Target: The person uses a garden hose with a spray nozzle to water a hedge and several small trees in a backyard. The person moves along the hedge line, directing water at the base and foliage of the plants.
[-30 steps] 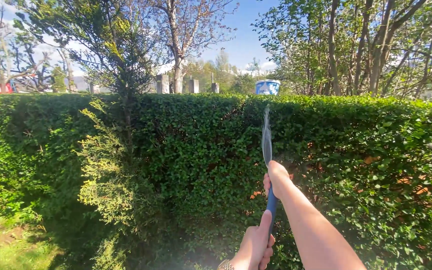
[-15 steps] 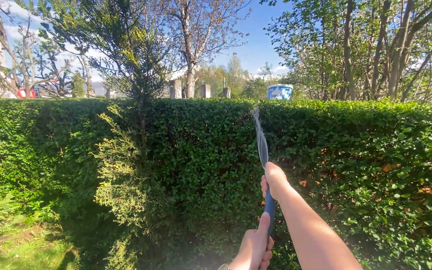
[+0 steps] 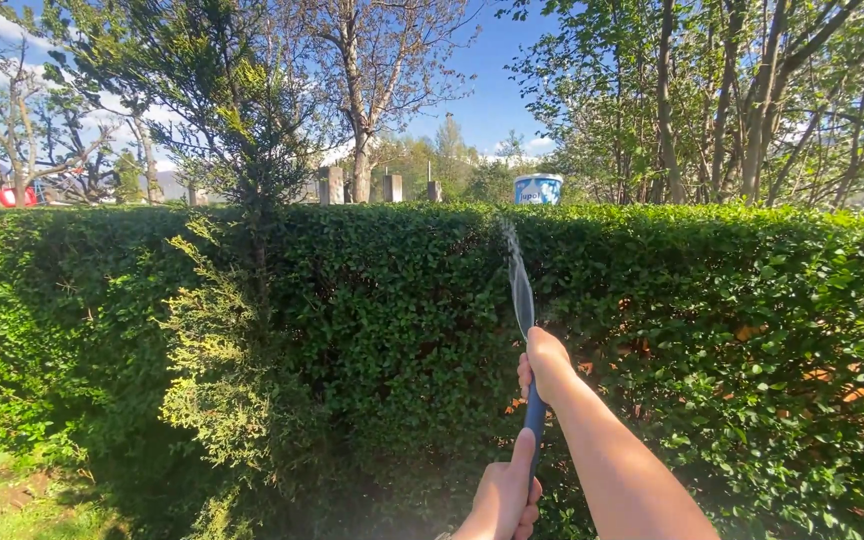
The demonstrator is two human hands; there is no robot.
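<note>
Just above the right hand (image 3: 549, 365), clenched around the blue hose (image 3: 534, 420), water (image 3: 520, 285) sprays towards the hedge (image 3: 352, 330), while the left hand (image 3: 504, 500) grips it lower down

The nozzle end of the blue hose (image 3: 534, 418) is covered by the right hand (image 3: 546, 364), so how the water leaves it cannot be seen. The hose's lower run and the left hand (image 3: 502, 500) are cut off by the bottom edge. The water jet (image 3: 519, 280) is blurred thin. Behind the hedge (image 3: 352, 300), only the top of a blue-and-white tub (image 3: 538, 189) and some stone posts (image 3: 330, 185) show.
</note>
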